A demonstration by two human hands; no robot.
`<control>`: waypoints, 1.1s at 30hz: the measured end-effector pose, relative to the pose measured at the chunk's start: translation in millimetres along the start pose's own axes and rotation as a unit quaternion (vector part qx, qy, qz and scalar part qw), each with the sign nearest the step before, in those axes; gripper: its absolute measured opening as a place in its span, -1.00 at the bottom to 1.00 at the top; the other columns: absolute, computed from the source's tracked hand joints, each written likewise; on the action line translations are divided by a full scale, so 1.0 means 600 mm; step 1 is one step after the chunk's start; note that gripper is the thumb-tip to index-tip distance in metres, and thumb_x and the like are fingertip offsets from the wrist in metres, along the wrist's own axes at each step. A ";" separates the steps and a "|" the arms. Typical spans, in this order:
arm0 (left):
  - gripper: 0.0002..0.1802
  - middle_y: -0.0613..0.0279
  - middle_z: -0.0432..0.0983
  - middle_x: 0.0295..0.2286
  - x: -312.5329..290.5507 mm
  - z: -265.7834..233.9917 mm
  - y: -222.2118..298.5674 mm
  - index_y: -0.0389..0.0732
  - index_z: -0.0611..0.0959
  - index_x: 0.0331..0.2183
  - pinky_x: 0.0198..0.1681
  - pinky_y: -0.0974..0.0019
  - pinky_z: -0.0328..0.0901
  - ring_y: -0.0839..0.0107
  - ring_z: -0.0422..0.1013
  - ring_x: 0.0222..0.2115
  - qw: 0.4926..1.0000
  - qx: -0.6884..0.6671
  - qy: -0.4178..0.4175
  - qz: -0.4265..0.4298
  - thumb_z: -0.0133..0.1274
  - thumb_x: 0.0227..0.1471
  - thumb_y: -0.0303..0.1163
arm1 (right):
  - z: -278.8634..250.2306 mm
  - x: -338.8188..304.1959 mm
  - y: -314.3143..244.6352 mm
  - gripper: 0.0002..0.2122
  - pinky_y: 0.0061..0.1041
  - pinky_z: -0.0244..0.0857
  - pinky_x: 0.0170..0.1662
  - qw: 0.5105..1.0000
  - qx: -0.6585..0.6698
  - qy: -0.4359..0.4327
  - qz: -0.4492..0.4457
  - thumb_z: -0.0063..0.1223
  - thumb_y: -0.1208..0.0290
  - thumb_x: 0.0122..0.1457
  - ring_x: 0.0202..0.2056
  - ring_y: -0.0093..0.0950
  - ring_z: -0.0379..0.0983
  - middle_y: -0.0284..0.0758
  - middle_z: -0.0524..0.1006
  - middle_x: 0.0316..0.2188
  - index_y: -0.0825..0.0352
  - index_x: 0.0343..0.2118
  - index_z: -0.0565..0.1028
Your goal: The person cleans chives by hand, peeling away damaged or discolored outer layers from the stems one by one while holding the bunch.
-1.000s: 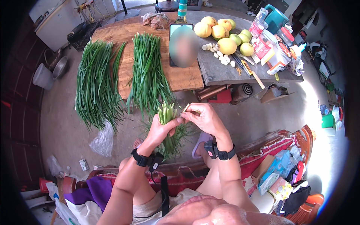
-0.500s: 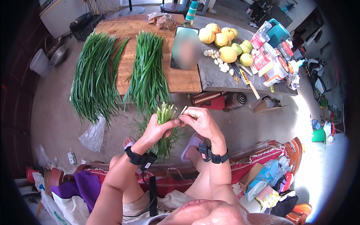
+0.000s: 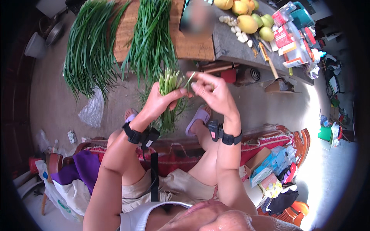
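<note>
My left hand (image 3: 161,101) is closed around a bunch of chives (image 3: 169,81), its pale cut ends pointing up and its green leaves hanging below the fist. One thin stalk (image 3: 190,79) stands apart from the bunch, slanting beside my left thumb. At that stalk is my right hand (image 3: 216,92), index finger stretched out and thumb apart from it; I see no firm grip. On the wooden board beyond lie two heaps of long green chives, a wide left heap (image 3: 92,46) and a narrower middle heap (image 3: 151,36).
The wooden board (image 3: 192,48) joins a grey tabletop (image 3: 227,50) holding yellow and green fruit (image 3: 246,24), garlic cloves (image 3: 241,36), a knife (image 3: 269,61) and plastic jars. A screen device (image 3: 195,17) rests on the board. A clear plastic bag (image 3: 92,109) lies on the floor.
The view has tilted down, so the table sits higher in the picture. My right thumb and index finger have spread from their pinch at the stalk; my left hand still holds the bunch.
</note>
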State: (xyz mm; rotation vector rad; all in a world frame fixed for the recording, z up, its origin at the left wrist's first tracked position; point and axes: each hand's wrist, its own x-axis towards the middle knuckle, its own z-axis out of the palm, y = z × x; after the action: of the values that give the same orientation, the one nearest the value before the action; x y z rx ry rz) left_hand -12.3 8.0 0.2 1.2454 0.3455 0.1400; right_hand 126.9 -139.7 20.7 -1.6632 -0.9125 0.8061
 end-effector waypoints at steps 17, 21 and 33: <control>-0.78 0.36 0.55 -0.57 0.002 0.015 0.000 -0.27 0.67 -0.43 -0.68 0.51 0.13 0.68 0.20 -0.74 0.995 0.078 -0.056 -0.011 0.11 0.09 -0.30 | -0.093 -0.027 -0.010 -0.74 -0.81 -0.12 -0.62 0.898 0.231 0.365 -0.075 -0.15 0.19 0.32 -0.64 -0.82 0.10 -0.53 0.35 -0.54 0.29 -0.32 0.45; -0.76 0.34 0.57 -0.55 0.003 0.006 -0.008 -0.28 0.67 -0.45 -0.68 0.51 0.11 0.68 0.19 -0.74 0.998 0.054 -0.034 -0.023 0.13 0.07 -0.29 | -0.141 -0.055 -0.022 -0.75 -0.74 -0.13 -0.63 0.815 0.313 0.472 -0.120 -0.16 0.21 0.31 -0.68 -0.78 0.03 -0.55 0.23 -0.61 0.28 -0.39 0.38; -0.79 0.16 0.56 -0.51 0.003 -0.054 -0.009 -0.25 0.51 -0.37 -0.73 0.52 0.02 0.67 0.15 -0.78 0.996 -0.057 0.064 -0.013 0.09 0.07 -0.30 | -0.218 -0.104 0.028 -0.75 -0.58 0.22 -0.44 0.705 0.384 0.565 -0.189 -0.22 0.15 0.32 -0.50 -0.60 0.22 -0.39 0.39 -0.43 0.23 -0.34 0.36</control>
State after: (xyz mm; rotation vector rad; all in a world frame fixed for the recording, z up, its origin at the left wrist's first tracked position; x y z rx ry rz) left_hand -21.9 35.8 -14.2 1.1215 0.4584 0.2150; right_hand 211.4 -257.0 41.2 -0.8427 0.0427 -0.2184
